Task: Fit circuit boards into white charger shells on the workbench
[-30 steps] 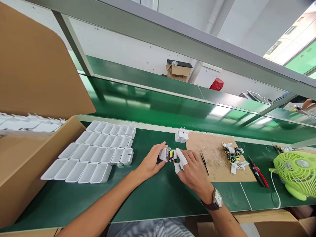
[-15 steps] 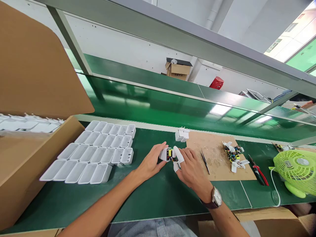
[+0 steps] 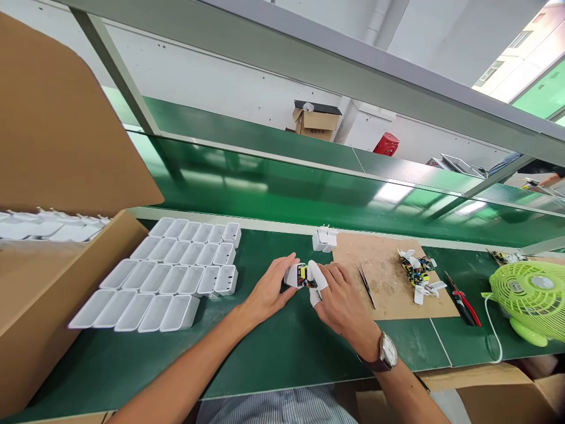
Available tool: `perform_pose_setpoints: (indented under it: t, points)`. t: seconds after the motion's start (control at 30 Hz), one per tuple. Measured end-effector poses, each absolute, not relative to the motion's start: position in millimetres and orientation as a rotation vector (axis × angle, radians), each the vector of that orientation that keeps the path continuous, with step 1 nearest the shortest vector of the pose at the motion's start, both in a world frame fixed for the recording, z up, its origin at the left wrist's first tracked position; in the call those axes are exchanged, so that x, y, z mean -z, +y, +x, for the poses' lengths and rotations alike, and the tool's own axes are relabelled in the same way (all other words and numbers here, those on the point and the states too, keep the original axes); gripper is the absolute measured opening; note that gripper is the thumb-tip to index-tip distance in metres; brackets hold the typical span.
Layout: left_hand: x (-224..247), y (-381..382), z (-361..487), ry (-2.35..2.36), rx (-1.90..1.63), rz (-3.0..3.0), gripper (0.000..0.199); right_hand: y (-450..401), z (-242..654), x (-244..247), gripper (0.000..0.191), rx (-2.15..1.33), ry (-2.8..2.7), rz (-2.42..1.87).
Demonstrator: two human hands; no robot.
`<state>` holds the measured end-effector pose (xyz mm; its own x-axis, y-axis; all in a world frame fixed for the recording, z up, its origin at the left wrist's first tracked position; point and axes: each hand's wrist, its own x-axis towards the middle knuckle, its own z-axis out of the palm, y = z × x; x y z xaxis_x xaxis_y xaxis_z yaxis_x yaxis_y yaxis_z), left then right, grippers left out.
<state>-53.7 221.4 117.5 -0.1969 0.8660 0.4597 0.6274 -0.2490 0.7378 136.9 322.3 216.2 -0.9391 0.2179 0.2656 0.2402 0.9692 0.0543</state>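
Between my hands, above the green bench, a circuit board [image 3: 303, 275] with a yellow part sits partway inside a white plastic case [image 3: 291, 275]. My left hand [image 3: 270, 288] grips the case, thumb below and fingers above. The fingers of my right hand [image 3: 338, 294], with white covers on the thumb and index fingertip, pinch the board's right end. How deep the board sits in the case cannot be made out. Just beyond my hands stand a few white cases with prongs [image 3: 325, 238].
Rows of white open cases [image 3: 154, 277] lie left, beside a cardboard box [image 3: 70, 288]. Tweezers [image 3: 366, 287] and several circuit boards [image 3: 417, 271] rest on a brown board [image 3: 353, 253]. Pliers [image 3: 463, 301] and a green fan [image 3: 529, 300] stand right. A shelf beam crosses above.
The view has shifted very slightly. Both hands keep the same hold on the case and circuit board, with hardly any visible motion.
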Motion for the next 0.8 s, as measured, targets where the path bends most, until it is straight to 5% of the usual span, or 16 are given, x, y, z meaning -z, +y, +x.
perform_pose_setpoints:
  t: [0.8]
  points:
    - [-111.0, 223.8, -53.6, 1.757, -1.413, 1.814, 0.08, 324.6, 131.9, -216.2, 0.022, 0.201, -2.879, -0.32]
